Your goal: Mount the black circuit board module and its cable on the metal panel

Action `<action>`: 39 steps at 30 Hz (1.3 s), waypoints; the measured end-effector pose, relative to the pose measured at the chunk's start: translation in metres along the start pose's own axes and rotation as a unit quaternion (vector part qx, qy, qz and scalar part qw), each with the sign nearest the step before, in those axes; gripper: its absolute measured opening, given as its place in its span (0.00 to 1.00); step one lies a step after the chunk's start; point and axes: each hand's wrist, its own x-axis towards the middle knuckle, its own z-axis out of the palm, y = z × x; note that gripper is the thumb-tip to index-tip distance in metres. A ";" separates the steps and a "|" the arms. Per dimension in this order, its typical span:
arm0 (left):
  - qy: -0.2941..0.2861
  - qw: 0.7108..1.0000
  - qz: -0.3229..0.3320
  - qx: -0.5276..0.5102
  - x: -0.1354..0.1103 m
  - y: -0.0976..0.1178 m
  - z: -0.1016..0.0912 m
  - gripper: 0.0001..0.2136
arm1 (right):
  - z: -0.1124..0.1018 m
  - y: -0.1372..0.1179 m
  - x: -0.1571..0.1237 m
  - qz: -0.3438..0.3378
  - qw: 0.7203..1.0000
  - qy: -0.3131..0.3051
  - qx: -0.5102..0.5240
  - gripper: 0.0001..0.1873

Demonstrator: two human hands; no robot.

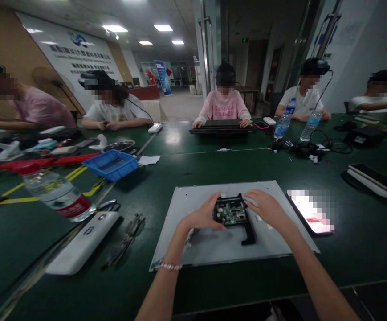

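A green circuit board (232, 213) sits in a black plastic frame (249, 234), whose arm reaches down toward me. Both lie over a flat grey panel (186, 245). My left hand (204, 215) curves round the board's left side, its fingers at the far edge and its thumb at the near edge. At the frame's upper right corner is my right hand (267, 207), fingers stretched out and thumb apart; whether it touches the frame is hard to tell. Something small and thin beneath my left wrist is partly hidden.
Right of the panel lies a lit phone (311, 211). To the left are a white power bank (83, 243), glasses (126, 240), a water bottle (58, 194) and a blue tray (113, 165). Across the green table (196, 167), several people sit, one with hands on a black panel (222, 126).
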 end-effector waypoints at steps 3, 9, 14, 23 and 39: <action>0.021 1.000 0.018 0.013 -0.002 0.014 -0.001 0.56 | 0.001 0.020 -0.039 0.033 0.999 0.000 0.015 0.17; -0.018 0.993 0.109 0.032 0.002 0.054 0.008 0.41 | 0.007 0.027 -0.069 0.002 1.000 -0.027 -0.008 0.15; -0.020 0.990 0.128 0.063 0.009 0.058 0.022 0.27 | 0.009 0.019 -0.067 -0.021 0.993 -0.019 -0.114 0.13; -0.012 0.986 0.144 0.084 0.013 0.052 0.026 0.23 | 0.023 0.003 -0.058 -0.013 0.988 0.043 -0.147 0.13; 0.033 0.965 0.134 0.222 0.016 0.066 0.040 0.15 | 0.037 -0.005 -0.057 -0.039 0.991 0.033 -0.127 0.14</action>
